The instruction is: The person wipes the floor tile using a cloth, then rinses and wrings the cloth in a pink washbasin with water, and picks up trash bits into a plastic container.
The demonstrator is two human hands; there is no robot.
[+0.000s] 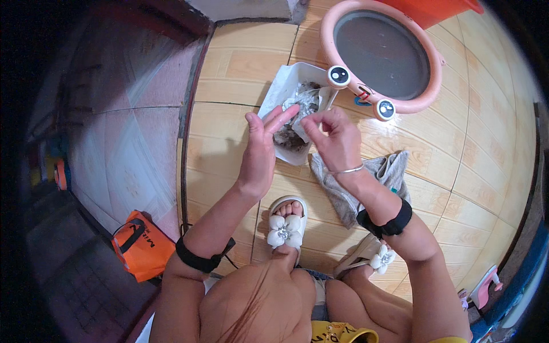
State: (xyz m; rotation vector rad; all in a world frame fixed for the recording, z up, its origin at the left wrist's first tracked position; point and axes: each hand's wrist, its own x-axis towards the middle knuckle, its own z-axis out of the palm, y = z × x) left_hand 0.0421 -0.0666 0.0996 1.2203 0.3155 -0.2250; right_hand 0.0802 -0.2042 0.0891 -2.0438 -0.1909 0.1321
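Note:
Over the white container point(274, 88) my left hand point(261, 150) is raised, its fingers apart and wet-looking, with nothing seen in them. To its right, my right hand point(336, 137) has thumb and forefinger drawn together near the left fingertips. Whether something small sits in that pinch cannot be made out. Inside the container lie crumpled white scraps point(309, 99) and dark, hair-like dirt point(289, 140). My hands partly cover it. Beneath my right wrist, a grey cloth point(334, 182) is spread in folds on the floor.
A pink basin point(435, 85) with cartoon eyes holds murky grey water, beside a red bucket point(441, 10). An orange bag point(148, 248) lies at lower left, past the dark door sill point(188, 124). My feet in white slippers point(284, 231) rest on wood-look tiles point(240, 64).

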